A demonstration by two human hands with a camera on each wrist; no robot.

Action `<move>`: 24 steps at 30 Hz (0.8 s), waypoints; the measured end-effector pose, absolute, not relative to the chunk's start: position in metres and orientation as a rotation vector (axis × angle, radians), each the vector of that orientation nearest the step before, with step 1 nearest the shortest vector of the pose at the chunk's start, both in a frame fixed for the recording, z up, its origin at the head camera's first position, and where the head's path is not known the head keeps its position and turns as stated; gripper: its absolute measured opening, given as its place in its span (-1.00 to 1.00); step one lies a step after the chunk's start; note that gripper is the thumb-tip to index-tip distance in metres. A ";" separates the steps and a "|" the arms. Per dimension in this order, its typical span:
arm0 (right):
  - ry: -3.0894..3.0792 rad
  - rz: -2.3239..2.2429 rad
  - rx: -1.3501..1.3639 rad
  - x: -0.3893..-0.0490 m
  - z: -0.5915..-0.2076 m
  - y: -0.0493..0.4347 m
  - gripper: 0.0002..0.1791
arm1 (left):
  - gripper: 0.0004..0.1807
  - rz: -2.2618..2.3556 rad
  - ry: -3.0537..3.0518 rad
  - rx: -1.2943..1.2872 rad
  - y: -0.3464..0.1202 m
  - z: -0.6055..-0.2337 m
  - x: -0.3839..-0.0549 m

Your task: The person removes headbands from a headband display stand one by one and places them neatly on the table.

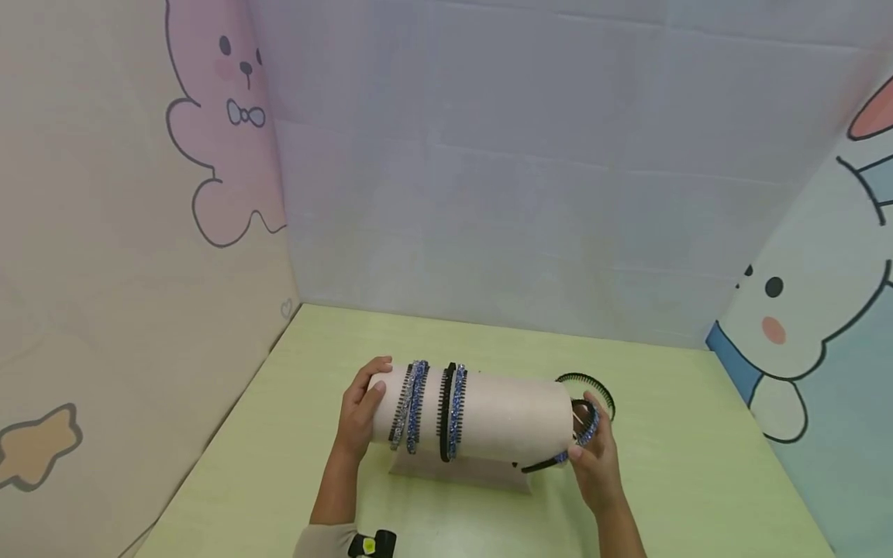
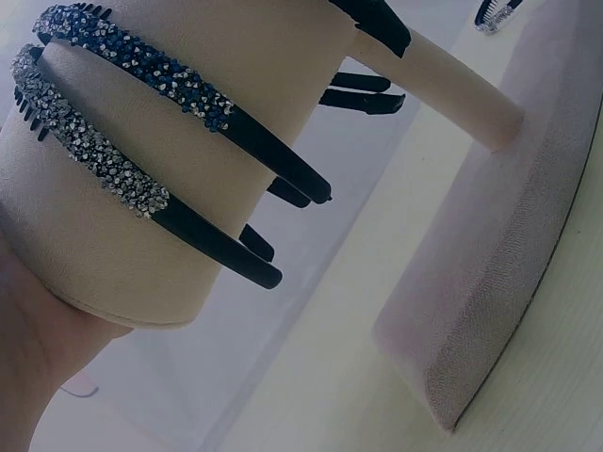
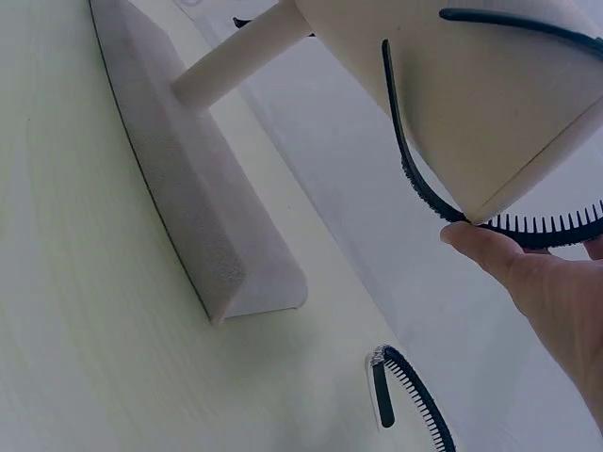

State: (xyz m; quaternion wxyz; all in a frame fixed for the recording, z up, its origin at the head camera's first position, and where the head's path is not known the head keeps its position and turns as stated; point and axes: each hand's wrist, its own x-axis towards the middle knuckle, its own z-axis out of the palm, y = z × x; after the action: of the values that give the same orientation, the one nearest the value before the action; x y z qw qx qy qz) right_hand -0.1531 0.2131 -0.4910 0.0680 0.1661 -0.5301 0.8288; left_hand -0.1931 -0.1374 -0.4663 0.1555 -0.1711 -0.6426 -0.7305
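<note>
A pale padded headband stand, a horizontal roll on a post, spans the space between both hands. My left hand grips its left end, the thumb over the near side. Towards that end sit a silver-studded headband, a blue-studded headband, and a black headband beside another blue one. At the roll's right end my right hand pinches a blue-studded toothed headband between thumb and fingers. This headband is spread around the roll's edge, one black tip below it.
The stand's flat-sided base rests on the light green table. Another toothed headband lies on the table behind the right hand. Cartoon-printed cloth walls enclose the back and sides.
</note>
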 end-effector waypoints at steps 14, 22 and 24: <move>-1.589 2.442 0.444 -0.141 -0.502 0.218 -0.24 | -0.74 -2.087 -1.853 -0.505 -0.138 -0.463 -0.195; -1.626 2.413 0.359 -0.138 -0.506 0.230 -0.21 | -0.74 -2.091 -1.838 -0.486 -0.138 -0.466 -0.193; -1.633 2.412 0.327 -0.138 -0.507 0.234 -0.19 | -0.74 -2.091 -1.837 -0.489 -0.138 -0.466 -0.192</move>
State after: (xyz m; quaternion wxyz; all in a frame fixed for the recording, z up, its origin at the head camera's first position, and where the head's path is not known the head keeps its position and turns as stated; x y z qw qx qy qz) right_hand -0.1378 0.2341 -0.5069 0.1050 0.1109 -0.5541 0.8183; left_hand -0.1924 -0.1379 -0.4661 0.1572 -0.1710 -0.6421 -0.7306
